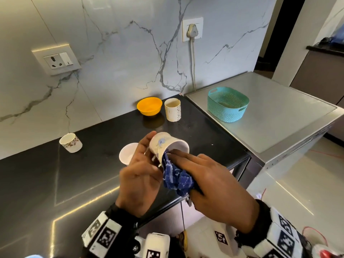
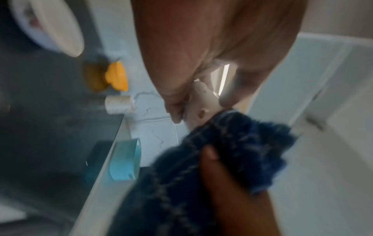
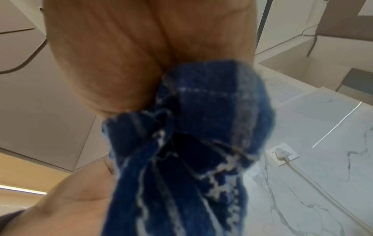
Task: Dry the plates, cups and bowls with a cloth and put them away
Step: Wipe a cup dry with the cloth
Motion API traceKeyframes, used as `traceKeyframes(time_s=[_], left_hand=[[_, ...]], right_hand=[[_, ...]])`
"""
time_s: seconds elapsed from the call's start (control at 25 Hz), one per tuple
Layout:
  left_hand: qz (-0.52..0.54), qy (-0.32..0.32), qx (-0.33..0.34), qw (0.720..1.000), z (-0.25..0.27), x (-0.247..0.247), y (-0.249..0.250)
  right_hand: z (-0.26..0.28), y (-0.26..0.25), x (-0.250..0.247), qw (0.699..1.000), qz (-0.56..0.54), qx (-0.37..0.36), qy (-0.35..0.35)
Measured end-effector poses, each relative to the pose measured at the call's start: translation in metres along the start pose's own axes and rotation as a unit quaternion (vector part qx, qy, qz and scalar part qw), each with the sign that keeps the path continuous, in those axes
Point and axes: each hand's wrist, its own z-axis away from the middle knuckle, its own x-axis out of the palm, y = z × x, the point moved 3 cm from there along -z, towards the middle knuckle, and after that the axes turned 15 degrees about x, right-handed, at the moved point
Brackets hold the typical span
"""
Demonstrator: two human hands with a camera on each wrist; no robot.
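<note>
My left hand (image 1: 143,164) holds a white cup with a blue flower print (image 1: 168,144) tilted on its side, mouth to the right, above the black counter (image 1: 55,183). In the left wrist view its fingers pinch the cup's handle (image 2: 203,103). My right hand (image 1: 210,175) grips a bunched blue checked cloth (image 1: 176,177) and presses it against the cup's rim; the same cloth (image 3: 191,143) fills the right wrist view. On the counter stand an orange bowl (image 1: 149,106), a white patterned cup (image 1: 173,109), a small floral cup (image 1: 70,142) and a white bowl (image 1: 127,152).
A teal perforated basket (image 1: 228,104) sits on the grey appliance top (image 1: 279,116) to the right of the counter. A marble wall with a socket (image 1: 56,59) and a plugged cord (image 1: 193,53) lies behind. The counter's front edge runs just under my hands.
</note>
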Motion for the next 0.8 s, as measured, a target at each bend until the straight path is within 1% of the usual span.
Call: traceKeyframes(time_s=[0.04, 0.12, 0.16, 0.2, 0.24, 0.32, 0.4, 0.44, 0.48, 0.56, 0.6, 0.68, 0.72, 0.76, 0.8], left_hand=[[0.045, 0.038, -0.049, 0.997, -0.001, 0.002, 0.002], [0.016, 0.083, -0.153, 0.985, -0.008, 0.006, -0.001], [-0.004, 0.095, -0.190, 0.977, -0.010, 0.006, -0.004], [-0.008, 0.103, -0.206, 0.973, -0.012, 0.006, -0.007], [0.002, 0.109, -0.200, 0.974, -0.013, 0.005, -0.008], [0.030, 0.126, -0.167, 0.977, -0.012, 0.001, -0.010], [0.058, 0.141, -0.142, 0.978, -0.011, 0.001, -0.011], [0.060, 0.142, -0.125, 0.980, -0.011, 0.005, -0.010], [0.047, 0.143, -0.106, 0.983, -0.011, 0.009, -0.010], [-0.006, 0.140, -0.061, 0.988, -0.011, 0.013, -0.006], [-0.033, 0.130, -0.041, 0.990, -0.010, 0.015, -0.003], [-0.060, 0.099, -0.009, 0.993, -0.009, 0.019, 0.003], [-0.069, 0.090, 0.003, 0.994, -0.009, 0.021, 0.008], [-0.073, 0.086, 0.012, 0.994, -0.011, 0.023, 0.014], [-0.064, 0.082, 0.018, 0.994, -0.013, 0.025, 0.019]], right_hand=[[0.000, -0.003, 0.003, 1.000, 0.016, -0.003, -0.001], [0.000, -0.011, 0.010, 0.999, 0.031, -0.012, -0.001], [-0.002, -0.012, 0.011, 1.000, 0.017, -0.003, 0.001], [-0.004, -0.012, 0.012, 1.000, -0.009, 0.012, 0.007], [-0.004, -0.011, 0.012, 0.998, -0.041, 0.026, 0.025], [-0.002, -0.011, 0.013, 0.992, -0.094, 0.030, 0.084], [-0.003, -0.014, 0.017, 0.990, -0.078, 0.034, 0.109], [-0.004, -0.015, 0.021, 0.993, -0.064, 0.032, 0.098], [-0.004, -0.018, 0.023, 0.995, -0.063, 0.036, 0.070], [-0.006, -0.022, 0.023, 0.993, -0.105, 0.047, 0.002], [-0.009, -0.022, 0.021, 0.990, -0.127, 0.050, -0.027], [-0.012, -0.021, 0.018, 0.986, -0.150, 0.062, -0.047], [-0.012, -0.020, 0.018, 0.981, -0.172, 0.065, -0.059], [-0.010, -0.021, 0.017, 0.972, -0.216, 0.060, -0.077], [-0.006, -0.023, 0.017, 0.955, -0.277, 0.044, -0.102]])
